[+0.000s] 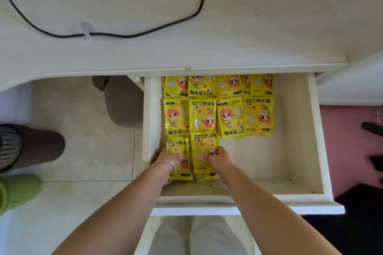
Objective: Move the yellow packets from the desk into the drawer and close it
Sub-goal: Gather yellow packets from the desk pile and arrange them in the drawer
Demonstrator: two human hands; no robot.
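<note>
drawer (290,130) open, yellow packets (230,117) in rows | left hand (169,158), right hand (217,158) on nearest ones | grip: cannot tell

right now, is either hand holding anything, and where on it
Left hand rests on the middle of the near-left packet, right hand on the right edge of the next packet; both lie flat. Whether fingers pinch or press cannot be told.
</note>
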